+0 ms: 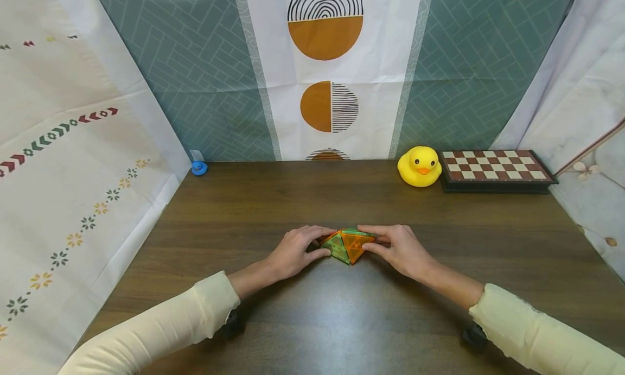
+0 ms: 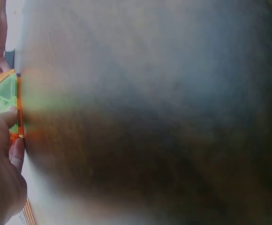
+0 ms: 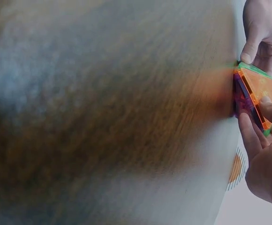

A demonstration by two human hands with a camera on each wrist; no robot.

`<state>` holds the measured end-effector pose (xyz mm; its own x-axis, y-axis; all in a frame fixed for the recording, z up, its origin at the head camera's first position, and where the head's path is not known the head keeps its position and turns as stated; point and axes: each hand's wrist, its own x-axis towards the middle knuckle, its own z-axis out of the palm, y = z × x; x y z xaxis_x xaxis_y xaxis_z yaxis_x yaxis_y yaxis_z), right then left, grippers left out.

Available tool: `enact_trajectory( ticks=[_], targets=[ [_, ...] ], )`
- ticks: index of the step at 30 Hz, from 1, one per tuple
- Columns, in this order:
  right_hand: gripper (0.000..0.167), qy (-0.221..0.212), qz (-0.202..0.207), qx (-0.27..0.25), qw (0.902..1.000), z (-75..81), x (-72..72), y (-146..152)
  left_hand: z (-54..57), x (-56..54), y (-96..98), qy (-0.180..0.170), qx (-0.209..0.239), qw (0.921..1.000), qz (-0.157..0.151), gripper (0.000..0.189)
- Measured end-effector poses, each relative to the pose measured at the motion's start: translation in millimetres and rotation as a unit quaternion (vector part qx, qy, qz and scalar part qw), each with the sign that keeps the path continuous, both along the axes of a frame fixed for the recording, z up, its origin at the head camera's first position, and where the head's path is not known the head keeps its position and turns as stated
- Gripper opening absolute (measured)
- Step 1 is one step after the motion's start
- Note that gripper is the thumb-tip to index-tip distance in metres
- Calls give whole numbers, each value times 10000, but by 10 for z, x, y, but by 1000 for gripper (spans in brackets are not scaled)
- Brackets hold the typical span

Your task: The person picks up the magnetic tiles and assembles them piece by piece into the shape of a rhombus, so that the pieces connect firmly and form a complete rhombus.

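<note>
At the middle of the table, see-through triangular magnetic tiles stand joined in a low, pointed shape. A green tile (image 1: 336, 247) and an orange tile (image 1: 357, 247) face the person. My left hand (image 1: 294, 250) pinches the shape's left side, thumb in front and fingers behind. On the right side, my right hand (image 1: 404, 250) pinches it the same way. The right wrist view also shows a purple tile (image 3: 242, 96) low on the shape, beside the right fingers. Fingers and tiles hide the back of the shape in the head view.
A yellow rubber duck (image 1: 420, 167) sits at the back right of the brown table (image 1: 234, 201), beside a checkered board box (image 1: 495, 171). A small blue duck-like toy (image 1: 199, 168) is at the back left corner. Patterned cloths hang around the back and sides.
</note>
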<state>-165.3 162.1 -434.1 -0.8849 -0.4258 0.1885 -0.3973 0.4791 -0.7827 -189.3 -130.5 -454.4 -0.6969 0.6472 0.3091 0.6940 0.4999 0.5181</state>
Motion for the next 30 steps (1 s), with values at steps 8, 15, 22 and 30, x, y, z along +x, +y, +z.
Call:
enact_trajectory(
  ticks=[8,15,22,30],
  targets=[
    [48,-184,73,70,9998,15,2,36,18,17,-2,-127,-156,9998,95,50],
    [46,-127,-160,314,9993,43,-5,94,41,25,-52,-139,-187,9996,136,53],
    [41,-232,-133,258,9993,58,-5,118,46,8,-81,-237,-14,9995,199,46],
    [39,-188,-187,126,9996,32,-12,132,56,-12,-70,-55,22,9998,184,41]
  ],
)
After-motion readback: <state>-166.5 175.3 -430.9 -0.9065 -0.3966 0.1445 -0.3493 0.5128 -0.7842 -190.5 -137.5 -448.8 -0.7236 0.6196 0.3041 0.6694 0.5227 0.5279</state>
